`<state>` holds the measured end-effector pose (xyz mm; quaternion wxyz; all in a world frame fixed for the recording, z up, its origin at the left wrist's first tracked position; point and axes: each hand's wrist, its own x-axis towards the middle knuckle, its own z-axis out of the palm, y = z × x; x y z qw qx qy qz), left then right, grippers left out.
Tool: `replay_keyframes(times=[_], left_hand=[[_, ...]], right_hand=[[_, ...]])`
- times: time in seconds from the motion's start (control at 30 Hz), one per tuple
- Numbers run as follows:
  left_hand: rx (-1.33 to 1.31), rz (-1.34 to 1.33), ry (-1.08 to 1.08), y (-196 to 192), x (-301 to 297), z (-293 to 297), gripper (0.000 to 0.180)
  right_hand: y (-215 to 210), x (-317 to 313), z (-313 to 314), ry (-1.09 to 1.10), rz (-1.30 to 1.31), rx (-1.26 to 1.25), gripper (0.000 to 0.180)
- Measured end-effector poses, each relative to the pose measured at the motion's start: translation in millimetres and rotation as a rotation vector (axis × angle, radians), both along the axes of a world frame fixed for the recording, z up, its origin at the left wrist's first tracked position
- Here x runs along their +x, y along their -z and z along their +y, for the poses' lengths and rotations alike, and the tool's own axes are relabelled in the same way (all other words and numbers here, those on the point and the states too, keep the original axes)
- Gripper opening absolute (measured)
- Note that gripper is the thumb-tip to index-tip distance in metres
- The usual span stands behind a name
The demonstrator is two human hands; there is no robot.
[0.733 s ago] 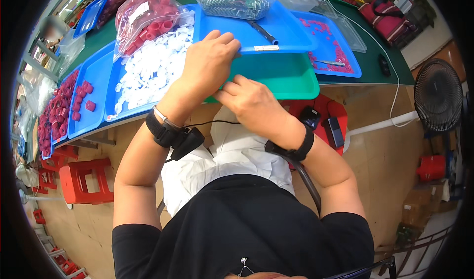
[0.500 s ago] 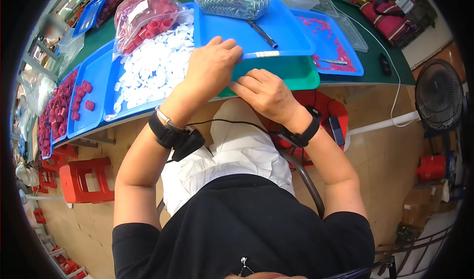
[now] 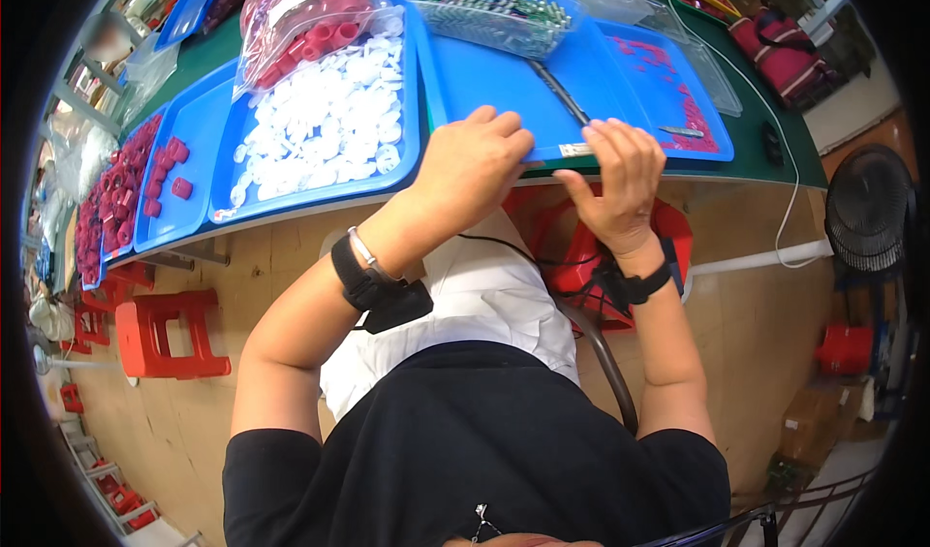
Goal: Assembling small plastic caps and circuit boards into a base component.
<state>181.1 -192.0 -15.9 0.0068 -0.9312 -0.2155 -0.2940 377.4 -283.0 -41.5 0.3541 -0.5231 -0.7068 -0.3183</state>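
Observation:
My left hand (image 3: 475,164) is curled closed at the near edge of the large blue tray (image 3: 484,77). Its fingertips are hidden, so I cannot make out what they hold, if anything. My right hand (image 3: 620,184) is open at the tray's near right corner, fingers stretched out and thumb apart. Just beyond these fingers, a black pen-shaped tool (image 3: 559,92) lies in the tray. A clear plastic box (image 3: 494,19) full of small green and metallic parts rests at the tray's far side.
To the left, a blue tray holds white plastic pieces (image 3: 325,111) and a bag of dark red caps (image 3: 305,24). More red caps (image 3: 121,188) lie farther left. A blue tray with pink bits (image 3: 693,116) and a metal tool sits right. A fan (image 3: 870,208) stands beyond.
The blue tray has come nearer to me, and the green tray that showed beneath it is out of sight. Both hands have shifted right; my right hand has opened from a closed pose.

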Motion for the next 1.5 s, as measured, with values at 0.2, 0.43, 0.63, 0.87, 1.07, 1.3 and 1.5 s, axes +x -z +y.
replay_keyframes(times=[0.2, 0.43, 0.63, 0.87, 1.07, 1.3, 1.5], left_hand=[[-0.004, -0.01, 0.019, 10, -5, 4, 0.017], [0.023, 0.021, 0.073, 18, -8, 7, 0.025], [0.099, 0.031, -0.006, 26, -2, 15, 0.023], [0.142, 0.044, -0.057, 27, -2, 9, 0.023], [0.147, 0.043, -0.075, 32, 0, 12, 0.015], [0.174, 0.014, -0.079, 36, 0, 13, 0.009], [0.177, -0.011, -0.08, 36, -1, 13, 0.011]], right_hand=[[8, 16, -1, -0.008, -0.01, -0.171, 0.039], [11, 11, 6, -0.014, 0.045, -0.216, 0.033], [-6, 17, 20, -0.144, 0.2, -0.314, 0.027], [-70, 22, 77, -0.204, 0.424, -0.363, 0.028], [-65, 41, 124, 0.158, 0.231, -0.761, 0.046], [-83, 26, 93, 0.195, 0.032, -1.116, 0.022], [-114, 40, 91, 0.072, 0.187, -0.963, 0.029]])
